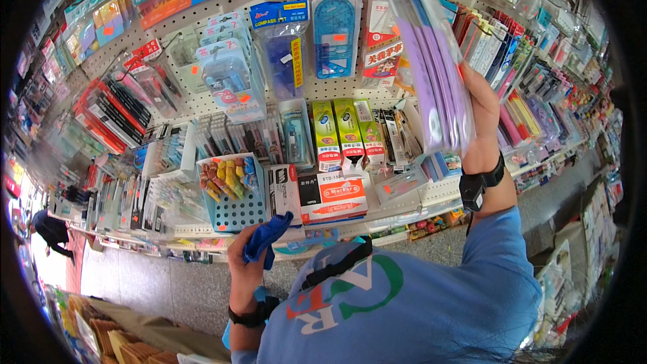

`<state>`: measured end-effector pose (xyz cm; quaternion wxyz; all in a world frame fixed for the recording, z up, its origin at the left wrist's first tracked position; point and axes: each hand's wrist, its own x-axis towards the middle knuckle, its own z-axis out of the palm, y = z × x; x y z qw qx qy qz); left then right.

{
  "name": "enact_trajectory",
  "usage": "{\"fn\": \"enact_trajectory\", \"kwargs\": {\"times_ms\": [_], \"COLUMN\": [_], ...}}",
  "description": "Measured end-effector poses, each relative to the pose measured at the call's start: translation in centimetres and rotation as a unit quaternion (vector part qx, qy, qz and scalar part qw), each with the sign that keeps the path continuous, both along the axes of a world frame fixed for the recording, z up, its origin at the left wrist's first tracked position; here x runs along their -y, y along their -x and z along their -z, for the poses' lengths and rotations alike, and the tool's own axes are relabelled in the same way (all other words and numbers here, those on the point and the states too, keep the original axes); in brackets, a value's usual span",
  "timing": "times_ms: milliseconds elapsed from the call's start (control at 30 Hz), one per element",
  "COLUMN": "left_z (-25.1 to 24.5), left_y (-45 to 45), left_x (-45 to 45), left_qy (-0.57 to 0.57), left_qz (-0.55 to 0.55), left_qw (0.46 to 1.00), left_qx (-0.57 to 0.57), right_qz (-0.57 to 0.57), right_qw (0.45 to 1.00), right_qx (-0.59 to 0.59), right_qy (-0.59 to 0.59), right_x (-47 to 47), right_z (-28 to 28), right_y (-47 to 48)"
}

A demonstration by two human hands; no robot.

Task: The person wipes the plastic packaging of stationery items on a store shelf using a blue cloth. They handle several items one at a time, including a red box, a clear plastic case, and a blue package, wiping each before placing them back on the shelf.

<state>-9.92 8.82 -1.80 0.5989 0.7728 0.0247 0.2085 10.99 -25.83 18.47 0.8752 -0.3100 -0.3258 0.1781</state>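
Observation:
My left hand (241,258) grips a crumpled dark blue cloth (268,238) just in front of the shelf's lower edge. On the right, my right hand (481,103) is raised and closed around the side of several purple flat items in clear plastic sleeves (438,81). The sleeves tilt upright before the pegboard, and their upper end runs out of the picture. Above my left hand stands a perforated blue box (237,212) of pens with figure tops. Beside it lie an orange-and-black marker box (333,197) and a slim white-and-black box (283,189).
Green-and-red boxes (349,129) stand in a row behind the marker box. On the white pegboard (202,5) hang a compass set (280,55), a blue ruler set (334,35) and other packets. A person in dark clothing (50,230) is far left.

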Motion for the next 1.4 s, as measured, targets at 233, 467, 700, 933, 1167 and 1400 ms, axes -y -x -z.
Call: {"fn": "enact_trajectory", "kwargs": {"times_ms": [233,467,700,933,1167,1400], "left_z": [1.4,4.1,5.9,7.8,7.7,7.0], "left_y": [-0.5,0.7,2.0,3.6,3.6,1.5], "left_x": [-0.1,-1.6,-1.9,-1.9,-2.3,-1.8], "left_qy": [0.061,0.129,0.271,0.377,0.427,0.405], "left_qz": [0.008,-0.093,-0.119,-0.114,-0.004,0.010], "left_qw": [0.997,0.987,0.955,0.915,0.889,0.881], "left_qx": [-0.038,-0.031,-0.022,-0.092,-0.168,-0.243], "right_qz": [0.205,0.011,-0.076,-0.023,0.061,0.127], "right_qw": [0.949,0.912,0.903,0.912,0.878,0.809], "right_qx": [0.072,0.002,-0.027,0.035,0.065,0.082], "right_qy": [0.229,0.410,0.422,0.408,0.470,0.568], "right_x": [1.1,-0.5,-6.6,-11.9,-15.3,-16.5], "right_z": [2.3,7.9,16.5,22.4,24.9,26.1], "right_y": [2.6,3.4,4.1,4.4,3.1,2.7]}}
